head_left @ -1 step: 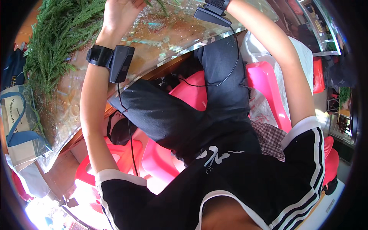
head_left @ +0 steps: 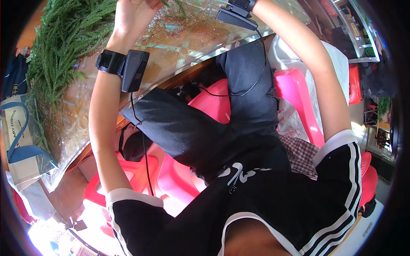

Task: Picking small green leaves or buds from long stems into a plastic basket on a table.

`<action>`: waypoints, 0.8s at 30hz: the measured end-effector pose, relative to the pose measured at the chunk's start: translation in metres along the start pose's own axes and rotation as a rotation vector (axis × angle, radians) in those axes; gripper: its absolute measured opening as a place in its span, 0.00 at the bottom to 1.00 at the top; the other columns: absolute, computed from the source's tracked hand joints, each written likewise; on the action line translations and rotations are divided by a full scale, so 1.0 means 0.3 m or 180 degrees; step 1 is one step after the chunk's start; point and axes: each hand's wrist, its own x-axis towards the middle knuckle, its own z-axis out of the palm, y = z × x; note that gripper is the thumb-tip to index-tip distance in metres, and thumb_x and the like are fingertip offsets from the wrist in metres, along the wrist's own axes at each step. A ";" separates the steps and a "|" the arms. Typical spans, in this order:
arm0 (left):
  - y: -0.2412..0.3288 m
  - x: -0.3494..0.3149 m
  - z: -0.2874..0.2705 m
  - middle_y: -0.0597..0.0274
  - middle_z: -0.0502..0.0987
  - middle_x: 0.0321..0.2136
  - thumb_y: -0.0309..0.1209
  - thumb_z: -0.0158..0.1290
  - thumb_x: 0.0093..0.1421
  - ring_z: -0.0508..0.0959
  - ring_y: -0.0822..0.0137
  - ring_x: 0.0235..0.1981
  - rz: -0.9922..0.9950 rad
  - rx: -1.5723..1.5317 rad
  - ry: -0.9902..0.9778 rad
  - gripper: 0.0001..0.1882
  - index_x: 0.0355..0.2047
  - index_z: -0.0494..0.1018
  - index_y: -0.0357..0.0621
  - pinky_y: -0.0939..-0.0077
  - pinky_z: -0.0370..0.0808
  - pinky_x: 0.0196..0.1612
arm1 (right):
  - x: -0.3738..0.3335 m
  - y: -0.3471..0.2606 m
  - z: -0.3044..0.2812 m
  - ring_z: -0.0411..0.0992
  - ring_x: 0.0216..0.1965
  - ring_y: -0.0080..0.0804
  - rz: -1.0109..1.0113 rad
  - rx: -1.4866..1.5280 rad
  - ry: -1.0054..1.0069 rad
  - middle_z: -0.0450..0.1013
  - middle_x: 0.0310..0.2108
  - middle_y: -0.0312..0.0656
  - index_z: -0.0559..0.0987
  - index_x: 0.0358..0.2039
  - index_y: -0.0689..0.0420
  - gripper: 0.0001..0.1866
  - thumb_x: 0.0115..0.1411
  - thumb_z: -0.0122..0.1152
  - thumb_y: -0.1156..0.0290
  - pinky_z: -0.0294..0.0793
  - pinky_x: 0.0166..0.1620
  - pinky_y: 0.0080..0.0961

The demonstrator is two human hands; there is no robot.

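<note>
My left hand (head_left: 134,19) reaches over the table at the upper edge, palm partly showing. Most of its fingers are cut off there, so its grip is hidden. Close to the fingertips is a green artificial fir sprig (head_left: 179,7); whether they touch it I cannot tell. A large heap of similar green sprigs (head_left: 60,51) lies left of this hand. My right hand is beyond the upper edge; only its forearm (head_left: 294,34) and the black wrist strap (head_left: 242,3) show. Another black strap with a box-shaped device (head_left: 136,70) is on my left wrist.
Clear sheeting with white specks covers the tabletop (head_left: 164,55). A beige bag with blue handles (head_left: 19,141) is at the left. Pink plastic chairs (head_left: 299,91) stand around my legs. Black cables (head_left: 147,166) hang from both wrist devices.
</note>
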 end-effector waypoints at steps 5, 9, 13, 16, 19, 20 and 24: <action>0.003 -0.007 0.005 0.47 0.64 0.50 0.44 0.30 0.64 0.60 0.54 0.56 -0.0072 -0.0190 0.0016 0.28 0.48 0.62 0.27 0.62 0.51 0.63 | 0.012 -0.001 0.015 0.66 0.41 0.35 -0.0205 -0.0201 0.0171 0.70 0.37 0.39 0.80 0.33 0.59 0.12 0.46 0.55 0.78 0.56 0.45 0.35; -0.012 -0.004 0.073 0.49 0.66 0.45 0.44 0.33 0.64 0.62 0.56 0.52 0.0048 -0.0093 0.0464 0.25 0.43 0.64 0.30 0.63 0.54 0.60 | 0.016 -0.012 -0.005 0.66 0.41 0.35 -0.0351 -0.0351 0.0115 0.71 0.35 0.38 0.80 0.32 0.58 0.11 0.46 0.55 0.79 0.56 0.46 0.37; -0.043 0.010 0.173 0.54 0.70 0.37 0.44 0.38 0.64 0.68 0.59 0.44 0.0288 0.0256 0.1399 0.22 0.35 0.68 0.35 0.65 0.61 0.53 | 0.019 -0.005 -0.008 0.66 0.40 0.35 -0.0510 -0.0428 0.0113 0.71 0.34 0.38 0.80 0.30 0.58 0.10 0.46 0.55 0.79 0.56 0.47 0.37; -0.044 0.007 0.175 0.54 0.70 0.35 0.45 0.40 0.63 0.69 0.59 0.42 0.0367 0.0288 0.1636 0.22 0.32 0.68 0.35 0.65 0.62 0.52 | 0.023 0.003 0.001 0.67 0.39 0.34 -0.0633 -0.0461 0.0146 0.71 0.34 0.38 0.80 0.29 0.58 0.10 0.45 0.55 0.80 0.56 0.47 0.38; -0.033 0.005 0.151 0.52 0.69 0.36 0.47 0.40 0.63 0.68 0.57 0.42 0.0402 0.0180 0.1631 0.24 0.33 0.68 0.33 0.65 0.62 0.52 | 0.030 0.005 0.002 0.67 0.39 0.34 -0.0769 -0.0522 0.0180 0.71 0.33 0.38 0.80 0.29 0.58 0.10 0.45 0.55 0.81 0.56 0.47 0.37; -0.028 0.001 0.129 0.51 0.68 0.38 0.47 0.39 0.63 0.67 0.56 0.44 0.0339 0.0073 0.1298 0.24 0.34 0.67 0.32 0.64 0.61 0.53 | 0.033 0.003 -0.001 0.67 0.39 0.34 -0.0801 -0.0523 0.0172 0.71 0.33 0.38 0.80 0.29 0.58 0.10 0.45 0.55 0.81 0.56 0.47 0.37; -0.016 0.014 0.048 0.47 0.65 0.47 0.44 0.34 0.64 0.64 0.55 0.51 0.0090 -0.0355 -0.0109 0.25 0.42 0.64 0.30 0.63 0.56 0.59 | 0.046 -0.002 -0.032 0.67 0.39 0.34 -0.0805 -0.0475 0.0039 0.71 0.33 0.39 0.80 0.29 0.59 0.10 0.45 0.55 0.80 0.56 0.47 0.35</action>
